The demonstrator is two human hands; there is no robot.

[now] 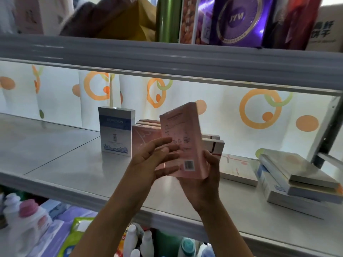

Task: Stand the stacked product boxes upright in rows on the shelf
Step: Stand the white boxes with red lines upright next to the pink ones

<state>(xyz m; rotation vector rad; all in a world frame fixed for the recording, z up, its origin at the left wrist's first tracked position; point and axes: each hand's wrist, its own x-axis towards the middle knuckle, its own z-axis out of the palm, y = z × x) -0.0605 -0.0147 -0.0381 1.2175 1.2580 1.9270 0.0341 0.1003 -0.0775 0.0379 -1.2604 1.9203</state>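
Observation:
A pink box [182, 134] is held upright above the shelf [74, 164], its printed back and barcode facing me. My right hand [202, 179] grips its lower right edge from below. My left hand [154, 160] lies with straight fingers against its left face. Behind it several pink boxes [144, 134] stand in a row next to an upright blue and white box [116, 130]. A white box [235, 167] lies flat to the right. At the far right, a stack of flat boxes [297, 184] rests on the shelf.
The upper shelf's rail [167, 58] runs overhead, with purple and red packages above it. A curtain with orange circles [259, 108] backs the shelf. A metal upright [326, 127] stands at the right. Bottles [27, 217] and bags fill the level below.

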